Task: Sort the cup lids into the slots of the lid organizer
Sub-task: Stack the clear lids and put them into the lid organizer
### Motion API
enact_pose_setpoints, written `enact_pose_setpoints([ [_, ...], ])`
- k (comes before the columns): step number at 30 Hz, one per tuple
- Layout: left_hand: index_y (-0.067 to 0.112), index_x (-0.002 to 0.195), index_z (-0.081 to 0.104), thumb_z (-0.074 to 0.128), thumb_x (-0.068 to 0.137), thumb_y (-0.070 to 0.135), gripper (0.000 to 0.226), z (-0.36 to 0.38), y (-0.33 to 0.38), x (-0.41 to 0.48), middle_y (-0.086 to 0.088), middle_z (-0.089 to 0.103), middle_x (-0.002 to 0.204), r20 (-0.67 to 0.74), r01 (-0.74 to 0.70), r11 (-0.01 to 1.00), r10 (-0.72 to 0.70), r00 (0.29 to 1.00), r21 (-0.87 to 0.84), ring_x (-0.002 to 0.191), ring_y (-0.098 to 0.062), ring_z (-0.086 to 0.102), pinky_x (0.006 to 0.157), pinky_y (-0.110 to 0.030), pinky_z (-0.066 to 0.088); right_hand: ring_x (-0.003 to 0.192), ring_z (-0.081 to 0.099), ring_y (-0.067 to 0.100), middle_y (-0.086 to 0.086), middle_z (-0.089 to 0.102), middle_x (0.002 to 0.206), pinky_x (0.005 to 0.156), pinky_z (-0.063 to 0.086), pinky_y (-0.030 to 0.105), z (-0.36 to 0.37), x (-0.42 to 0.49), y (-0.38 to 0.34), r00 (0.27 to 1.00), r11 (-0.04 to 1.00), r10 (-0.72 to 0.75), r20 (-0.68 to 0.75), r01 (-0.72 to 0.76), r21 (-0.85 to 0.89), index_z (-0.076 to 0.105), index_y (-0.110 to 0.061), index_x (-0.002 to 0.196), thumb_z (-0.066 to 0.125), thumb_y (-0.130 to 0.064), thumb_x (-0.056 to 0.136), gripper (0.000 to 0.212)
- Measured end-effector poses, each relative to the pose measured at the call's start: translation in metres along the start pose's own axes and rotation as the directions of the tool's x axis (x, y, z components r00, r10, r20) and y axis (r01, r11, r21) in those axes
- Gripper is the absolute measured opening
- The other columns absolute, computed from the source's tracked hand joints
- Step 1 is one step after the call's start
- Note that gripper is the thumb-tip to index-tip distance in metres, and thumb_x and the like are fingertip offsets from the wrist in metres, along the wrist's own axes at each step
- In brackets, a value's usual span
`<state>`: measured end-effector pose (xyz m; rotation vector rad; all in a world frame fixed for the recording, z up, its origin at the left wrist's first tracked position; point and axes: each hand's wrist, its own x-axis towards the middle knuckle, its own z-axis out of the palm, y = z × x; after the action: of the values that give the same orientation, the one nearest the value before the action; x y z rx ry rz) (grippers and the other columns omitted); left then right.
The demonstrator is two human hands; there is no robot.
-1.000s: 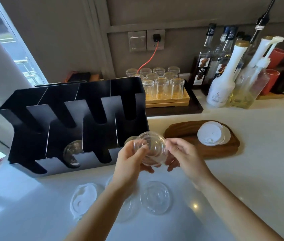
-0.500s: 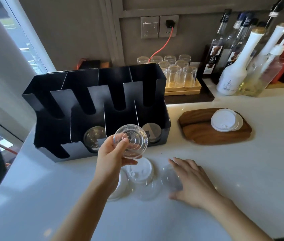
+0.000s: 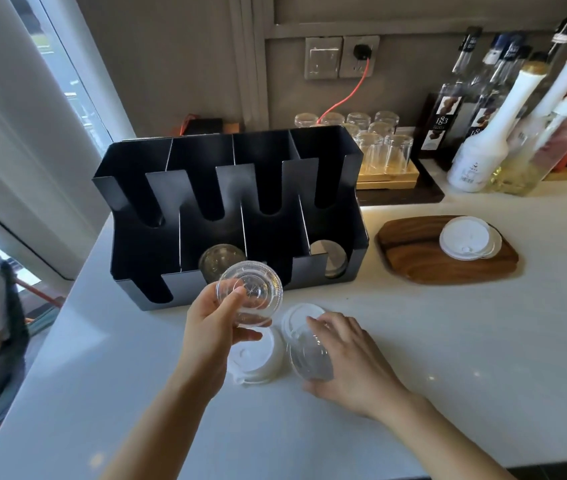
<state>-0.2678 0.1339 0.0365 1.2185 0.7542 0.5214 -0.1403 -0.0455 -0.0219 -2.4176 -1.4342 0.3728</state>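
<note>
A clear domed lid [image 3: 249, 293] is held tilted before the black four-slot lid organizer [image 3: 237, 216], white lids [image 3: 258, 362] lying just in front.

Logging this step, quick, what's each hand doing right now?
Left hand: closed on a clear lid, held above the counter.
Right hand: fingers curled around a second clear lid, tilted at the counter.

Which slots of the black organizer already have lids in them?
The second slot from the left and the rightmost slot each hold a clear lid; the other two look empty.
</note>
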Motion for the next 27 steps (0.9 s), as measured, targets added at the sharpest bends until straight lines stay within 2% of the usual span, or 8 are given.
enact_pose_setpoints([
  [7, 0.012, 0.112, 0.068, 0.054, 0.103, 0.015, 0.017, -0.014, 0.000, -0.008, -0.016, 0.079, 0.093, -0.008, 0.014, 1.000, -0.014, 1.000, 0.018, 0.078, -0.041, 0.076, 0.057, -0.034, 0.057, 0.134, 0.036, 0.026, 0.001, 0.036, 0.149, 0.106, 0.036, 0.037, 0.012, 0.005, -0.011, 0.999, 0.991, 0.013, -0.044, -0.019, -0.131, 0.037, -0.026, 0.145, 0.061, -0.061, 0.065, 0.091],
  [10, 0.014, 0.109, 0.068, 0.054, 0.103, 0.014, 0.015, -0.018, -0.001, -0.009, -0.016, 0.079, 0.092, -0.018, 0.017, 1.000, -0.017, 1.000, 0.018, 0.076, -0.040, 0.076, 0.058, -0.036, 0.056, 0.125, 0.044, 0.026, 0.000, 0.048, 0.138, 0.098, 0.042, 0.036, 0.015, 0.004, -0.012, 0.997, 0.989, -0.007, -0.073, -0.004, -0.150, 0.043, -0.024, 0.143, 0.062, -0.060, 0.060, 0.093],
  [14, 0.013, 0.107, 0.068, 0.054, 0.103, 0.013, 0.014, -0.021, 0.000, -0.009, -0.016, 0.079, 0.090, -0.029, 0.027, 1.000, -0.027, 0.999, 0.013, 0.076, -0.041, 0.076, 0.057, -0.035, 0.056, 0.114, 0.052, 0.026, 0.000, 0.054, 0.125, 0.090, 0.048, 0.033, 0.014, 0.003, -0.015, 0.991, 0.992, -0.035, -0.130, 0.018, -0.129, 0.049, -0.020, 0.137, 0.063, -0.057, 0.056, 0.090],
  [22, 0.007, 0.111, 0.068, 0.057, 0.101, 0.013, 0.016, -0.021, -0.013, -0.004, -0.019, 0.078, 0.087, -0.038, 0.089, 0.995, -0.087, 0.995, 0.048, 0.083, -0.039, 0.077, 0.057, -0.035, 0.058, 0.116, 0.049, 0.022, -0.003, 0.054, 0.128, 0.099, 0.041, 0.033, -0.014, 0.003, -0.016, 0.954, 0.997, 0.003, -0.299, 0.021, 0.076, 0.048, -0.017, 0.143, 0.071, -0.054, 0.061, 0.093],
  [25, 0.006, 0.114, 0.066, 0.057, 0.101, 0.011, 0.017, -0.017, -0.015, -0.005, -0.022, 0.076, 0.085, 0.026, 0.148, 0.989, -0.148, 0.989, -0.001, 0.082, -0.045, 0.076, 0.064, -0.040, 0.060, 0.121, 0.045, 0.016, -0.007, 0.050, 0.132, 0.104, 0.038, 0.028, -0.036, 0.009, -0.027, 0.939, 0.984, -0.031, -0.343, 0.089, 0.157, 0.045, -0.020, 0.146, 0.074, -0.052, 0.065, 0.092],
  [27, 0.006, 0.115, 0.066, 0.057, 0.101, 0.010, 0.017, -0.014, -0.012, -0.006, -0.022, 0.075, 0.085, 0.088, 0.176, 0.984, -0.173, 0.981, -0.025, 0.079, -0.045, 0.075, 0.065, -0.041, 0.060, 0.128, 0.039, 0.010, -0.011, 0.045, 0.136, 0.107, 0.032, 0.022, -0.050, 0.014, -0.036, 0.944, 0.969, -0.077, -0.321, 0.146, 0.198, 0.040, -0.024, 0.148, 0.074, -0.054, 0.067, 0.093],
])
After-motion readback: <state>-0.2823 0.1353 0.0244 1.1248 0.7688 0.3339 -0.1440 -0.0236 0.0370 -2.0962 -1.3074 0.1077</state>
